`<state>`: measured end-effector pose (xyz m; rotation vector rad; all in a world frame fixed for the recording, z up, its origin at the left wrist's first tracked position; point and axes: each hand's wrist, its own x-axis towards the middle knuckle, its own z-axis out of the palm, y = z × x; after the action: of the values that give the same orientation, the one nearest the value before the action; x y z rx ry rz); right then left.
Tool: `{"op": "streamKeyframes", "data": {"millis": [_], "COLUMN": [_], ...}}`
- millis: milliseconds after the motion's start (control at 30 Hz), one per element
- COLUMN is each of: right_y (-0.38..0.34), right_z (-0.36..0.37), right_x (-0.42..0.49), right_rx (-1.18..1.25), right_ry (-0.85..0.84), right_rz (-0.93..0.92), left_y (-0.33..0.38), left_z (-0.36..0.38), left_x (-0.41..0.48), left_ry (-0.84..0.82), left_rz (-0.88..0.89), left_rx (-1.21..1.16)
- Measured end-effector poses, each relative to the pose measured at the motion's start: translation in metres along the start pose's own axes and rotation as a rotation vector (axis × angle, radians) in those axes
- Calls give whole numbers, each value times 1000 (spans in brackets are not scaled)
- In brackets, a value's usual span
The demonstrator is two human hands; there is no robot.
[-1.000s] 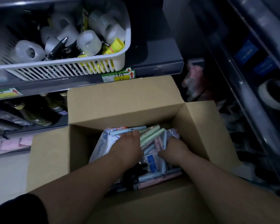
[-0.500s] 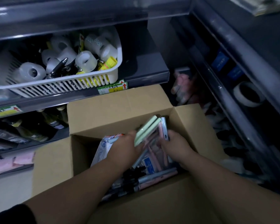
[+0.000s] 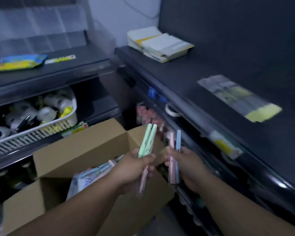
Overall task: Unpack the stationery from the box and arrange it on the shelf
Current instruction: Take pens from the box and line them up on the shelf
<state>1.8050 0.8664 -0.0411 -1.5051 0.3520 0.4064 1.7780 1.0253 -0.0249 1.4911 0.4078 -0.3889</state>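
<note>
Presently both hands are raised above the open cardboard box (image 3: pixel 85 150), each grasping slim stationery.

Left hand (image 3: pixel 133 169): fingers (image 3: pixel 147 158) clenched around two pale green pens (image 3: pixel 147 138). Their smooth matt barrels lie side by side, pointing up and away. A pink pen (image 3: pixel 143 181) projects below the fist.

Right hand (image 3: pixel 191 169): fingers wrapped around pink and blue pens (image 3: pixel 178 142), held upright and parallel. Glossy clear wrapping appears to enclose their lower ends. The two bundles are near each other, not touching.

Box: plain brown corrugated card with its flaps folded outward. Inside lie further pastel pens and crinkled plastic packets (image 3: pixel 85 179); detail is blurred.

Right side: a dark, smooth shelf (image 3: pixel 203 68) with a rounded glossy front edge. A stack of white and yellow paper booklets (image 3: pixel 160 44) sits at the back. A flat clear packet (image 3: pixel 238 97) with a yellow end lies nearer the front, well apart from the stack.

Left side: a white slotted plastic basket (image 3: pixel 32 135) holds white tape rolls (image 3: pixel 46 113). Above it, a blue and yellow packet (image 3: pixel 19 63) lies flat on the left shelf board (image 3: pixel 66 72).
</note>
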Motion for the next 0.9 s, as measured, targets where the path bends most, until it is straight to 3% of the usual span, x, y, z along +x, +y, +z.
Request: {"op": "streamKeyframes", "data": {"millis": [367,533,700,900], "right_y": [46,98,140,172], "right_z": [-269,-383,-446,-483], "right_x": [-256,-395,-511,-586], "right_rx": [98,184,352,627], "right_ry": [474,748,962,1005], "right_rz": [-150,-204,-234,-308], "left_y": [-41,-83,-123,-153], "left_z": [284,418,511,584], "left_x": [-165,-269,-352,-423], "left_ry": [-394,-690,-952,-1185], "left_rz": [201,205,232,241], "left_rx": [319,348,485,557]}}
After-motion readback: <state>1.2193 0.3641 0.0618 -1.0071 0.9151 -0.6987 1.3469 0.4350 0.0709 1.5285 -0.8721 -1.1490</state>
